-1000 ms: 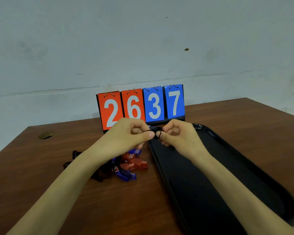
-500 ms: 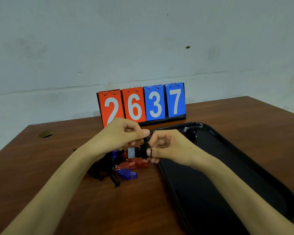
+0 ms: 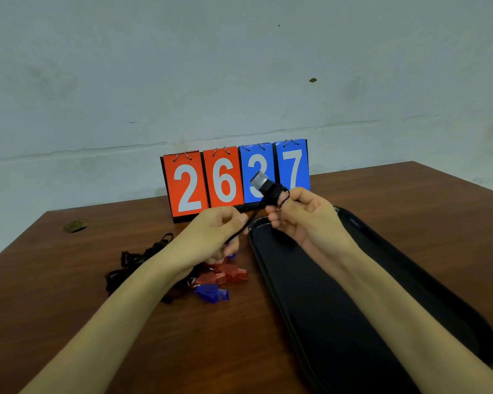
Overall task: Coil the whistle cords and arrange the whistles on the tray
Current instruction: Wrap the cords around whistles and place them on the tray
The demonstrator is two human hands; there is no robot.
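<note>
- Two hands meet above the far end of the tray (image 3: 296, 308), which lies toward the table's (image 3: 69, 322) right edge.
- Curled round a black whistle (image 3: 268, 189) (grey mouthpiece uppermost), the right hand (image 3: 305, 220) holds it raised.
- Just below, the left hand (image 3: 211, 237) pinches its black cord (image 3: 251, 220) taut.
- Red and blue whistles (image 3: 228, 275) lie heaped with tangled cords (image 3: 137, 260) just left of the tray.
- At the table's far edge stands a scoreboard (image 3: 235, 177) reading 2637.
</note>
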